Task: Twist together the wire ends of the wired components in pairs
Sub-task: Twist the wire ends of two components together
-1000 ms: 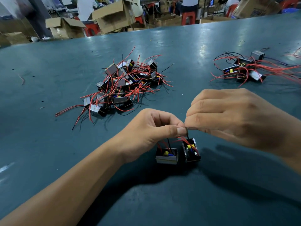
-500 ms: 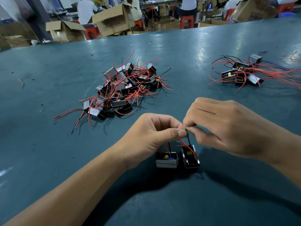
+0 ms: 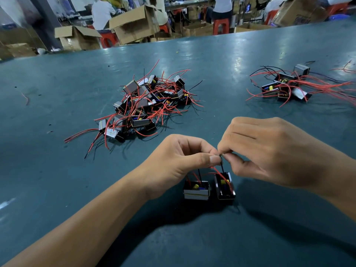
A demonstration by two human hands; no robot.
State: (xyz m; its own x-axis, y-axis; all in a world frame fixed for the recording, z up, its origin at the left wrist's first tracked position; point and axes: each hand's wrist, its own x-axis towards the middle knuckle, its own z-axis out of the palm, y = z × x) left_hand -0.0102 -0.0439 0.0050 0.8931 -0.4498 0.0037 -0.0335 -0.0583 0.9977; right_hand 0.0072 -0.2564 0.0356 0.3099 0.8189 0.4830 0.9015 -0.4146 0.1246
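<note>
Both hands pinch wire ends together above two small wired components.

The left hand (image 3: 179, 160) and the right hand (image 3: 269, 151) meet fingertip to fingertip, each with thumb and forefinger clamped on the black wire ends (image 3: 221, 160) that rise from the pair below; the other fingers are curled in. Directly at 6 o'clock from the pinch, the left component (image 3: 196, 191) and the right component (image 3: 225, 187) sit just beside each other on the teal table (image 3: 57, 189), with red wires (image 3: 219, 173) arching over them. At 11 o'clock from the hands lies a big pile of components (image 3: 142, 105) tangled in red and black leads. At 2 o'clock, well apart, sits a smaller cluster (image 3: 285, 87). Cardboard boxes (image 3: 131, 24) stand beyond the table's far edge.
</note>
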